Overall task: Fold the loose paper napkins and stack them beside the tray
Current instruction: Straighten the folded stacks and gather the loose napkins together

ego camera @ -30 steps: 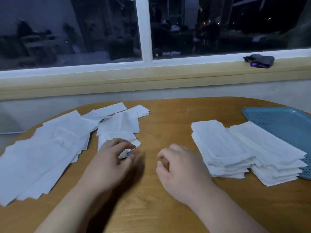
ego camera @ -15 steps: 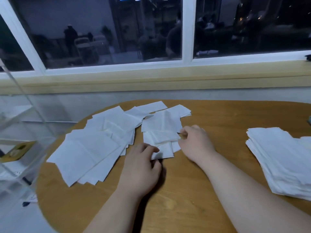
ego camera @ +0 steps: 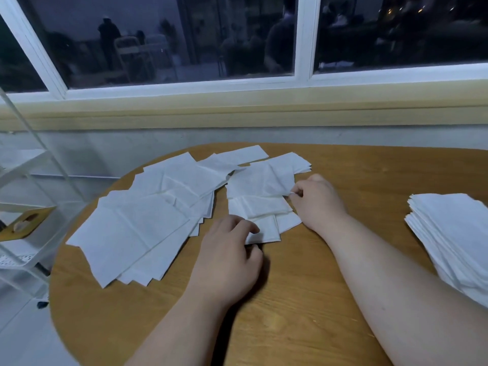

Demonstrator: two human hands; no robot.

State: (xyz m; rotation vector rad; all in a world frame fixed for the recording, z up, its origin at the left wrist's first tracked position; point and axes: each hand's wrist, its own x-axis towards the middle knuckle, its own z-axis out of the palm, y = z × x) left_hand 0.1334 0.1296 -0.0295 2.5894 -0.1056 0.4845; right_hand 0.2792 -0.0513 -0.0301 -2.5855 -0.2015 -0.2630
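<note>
Closest in is the round tan wooden surface (ego camera: 290, 307). On it the left grip (ego camera: 229, 257), a bare hand, has its fingers curled on the near corner of a small heap of loose white paper napkins (ego camera: 260, 207), pinching the lowest sheet by the look of it. Just past that, the right grip (ego camera: 318, 203) nips the right edge of a sheet in the same heap. To the left there's a bigger overlapping fan of unfolded white napkins (ego camera: 148, 223). The neat stack of folded white napkins (ego camera: 454, 241) sits well apart at the right edge, and the tray isn't in shot. This stuff is feather-light, limp and tears easily, so I'd lift one sheet gently by a corner, or two will probably come up together. Furthest back is the pale yellow window ledge (ego camera: 237, 107).
</note>
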